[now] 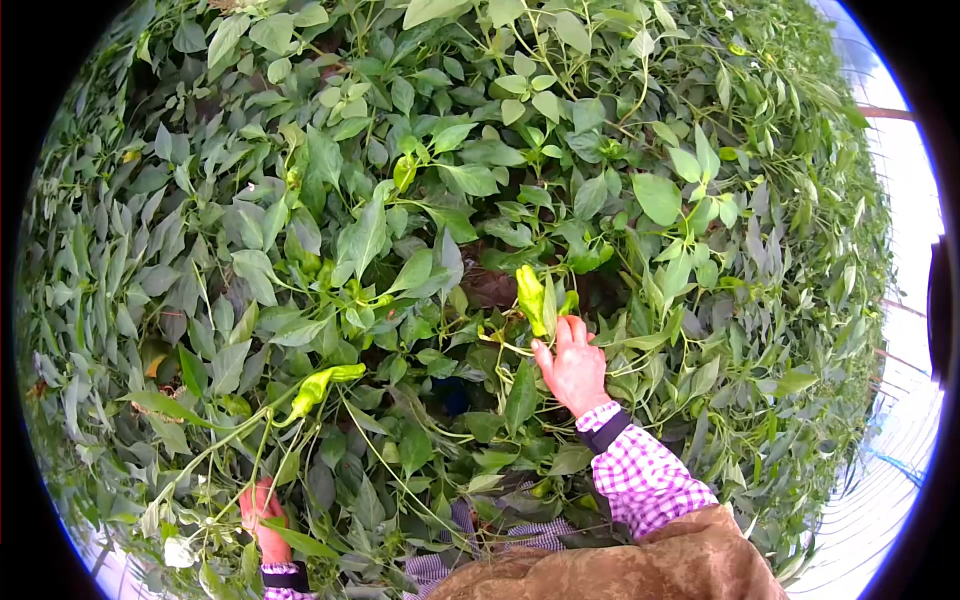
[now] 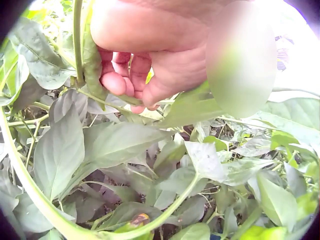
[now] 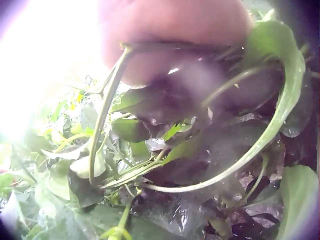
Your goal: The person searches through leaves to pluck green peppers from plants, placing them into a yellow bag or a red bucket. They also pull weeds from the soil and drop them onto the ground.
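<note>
In the head view my right hand [image 1: 577, 372] reaches up into the foliage, thumb apart from the fingers. Just beyond its fingertips is a light green pepper [image 1: 529, 298], with a narrow leaf [image 1: 549, 308] beside it. The right wrist view has the palm over bent stems [image 3: 106, 112], the fingertips largely hidden. Low at the left, my left hand [image 1: 265, 520] is among stems and leaves. Seen from its wrist, the left hand [image 2: 150, 65] has curled fingers and pinches a thin green stem [image 2: 115, 105]. Above it in the head view hangs another long green pepper [image 1: 318, 388].
Dense pepper plants [image 1: 330, 240] surround both hands. A smaller pepper [image 1: 404, 172] hangs farther back among leaves. Long stems [image 1: 400, 480] cross in front of the body. A brown garment [image 1: 620, 565] fills the bottom edge, and pale sheeting [image 1: 900, 450] lies at the right.
</note>
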`<state>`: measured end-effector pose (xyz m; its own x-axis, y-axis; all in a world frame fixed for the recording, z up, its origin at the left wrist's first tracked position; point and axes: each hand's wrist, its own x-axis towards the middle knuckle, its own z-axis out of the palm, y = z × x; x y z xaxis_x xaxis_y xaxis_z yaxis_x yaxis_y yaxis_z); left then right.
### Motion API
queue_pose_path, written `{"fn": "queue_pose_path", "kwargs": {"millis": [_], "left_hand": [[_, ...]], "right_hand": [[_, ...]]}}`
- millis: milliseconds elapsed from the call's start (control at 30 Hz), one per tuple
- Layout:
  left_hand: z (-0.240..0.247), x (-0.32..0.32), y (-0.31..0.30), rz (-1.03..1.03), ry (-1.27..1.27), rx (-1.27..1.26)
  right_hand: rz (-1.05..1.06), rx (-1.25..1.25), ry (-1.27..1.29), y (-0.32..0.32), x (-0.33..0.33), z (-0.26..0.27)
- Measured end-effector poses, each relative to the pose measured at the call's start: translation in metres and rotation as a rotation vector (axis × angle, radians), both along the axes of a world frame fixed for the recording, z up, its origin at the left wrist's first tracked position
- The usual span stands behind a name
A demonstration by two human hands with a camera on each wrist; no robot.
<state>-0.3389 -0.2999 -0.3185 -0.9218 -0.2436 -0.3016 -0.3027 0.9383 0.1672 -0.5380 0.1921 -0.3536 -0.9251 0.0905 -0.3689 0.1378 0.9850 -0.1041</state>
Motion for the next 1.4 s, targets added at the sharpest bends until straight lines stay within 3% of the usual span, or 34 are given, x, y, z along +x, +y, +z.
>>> {"fn": "queue_pose_path", "kwargs": {"millis": [167,233,267,333,400,433,467,533,567,600,633,800,867,933,967,1067,1100,1133,1167,1267,1333,1400], "left_hand": [[-0.007,0.009,-0.007,-0.006,-0.027,-0.027],[-0.008,0.01,-0.009,-0.014,-0.039,-0.043],[-0.007,0.01,-0.011,-0.085,-0.013,-0.076],[-0.003,0.002,-0.005,-0.145,0.014,-0.121],[0.01,-0.006,0.007,-0.099,-0.001,-0.063],[0.011,-0.007,0.011,-0.072,0.058,-0.039],[0.012,-0.006,0.013,-0.042,0.03,-0.069],[-0.033,0.042,-0.013,0.1,0.181,0.097],[-0.027,0.042,-0.01,0.19,0.15,0.14],[-0.02,0.033,0.003,0.278,0.119,0.19],[0.021,-0.004,0.023,-0.038,0.045,-0.052],[0.043,-0.011,0.047,-0.077,-0.026,-0.025],[0.052,-0.014,0.054,-0.073,-0.003,0.009],[0.055,-0.01,0.057,-0.023,-0.014,0.061],[0.06,-0.013,0.058,-0.04,0.014,0.076],[0.092,-0.021,0.069,0.002,-0.049,0.131],[0.101,-0.023,0.07,0.052,-0.123,0.167],[0.109,-0.022,0.067,-0.06,-0.061,0.156],[0.122,-0.024,0.065,-0.055,-0.062,0.154],[0.198,-0.076,0.063,-0.293,-0.381,0.668],[0.215,-0.094,0.034,-0.422,-0.506,1.302],[0.216,-0.129,0.025,-0.294,-0.411,1.72]], "right_hand": [[0.059,0.117,0.029,-0.018,0.015,0.006],[-0.206,-0.422,0.044,-0.024,0.033,0.001],[0.274,0.175,0.083,-0.021,0.043,0.006],[0.223,0.037,-0.059,-0.018,0.054,0.001],[0.286,0.093,-0.038,-0.016,0.051,0.004],[0.323,0.17,-0.18,-0.017,0.039,0.012],[0.321,0.109,0.087,-0.005,0.04,-0.005],[0.285,0.187,-0.109,-0.013,-0.003,0.033],[0.351,0.224,0.001,-0.02,-0.026,0.05],[0.407,0.172,0.202,-0.038,-0.049,0.078],[0.414,0.034,0.243,-0.056,-0.069,0.096],[0.747,-0.468,0.499,-0.185,-0.138,0.102],[0.84,-0.557,0.328,-0.25,-0.145,0.064],[0.902,-0.37,0.018,-0.304,-0.137,0.037],[0.929,-0.387,0.032,-0.317,-0.129,0.024],[0.875,-0.38,0.125,-0.318,-0.094,-0.008],[0.898,-0.369,-0.065,-0.31,-0.088,-0.003],[0.916,-0.355,-0.255,-0.3,-0.083,0.004],[0.981,-0.319,-0.247,-0.289,-0.074,0.003],[0.989,-0.398,-0.2,-0.255,-0.037,-0.004],[1.027,-0.404,-0.149,-0.236,-0.019,-0.008],[1.031,-0.382,-0.208,-0.223,-0.008,-0.016]]}}
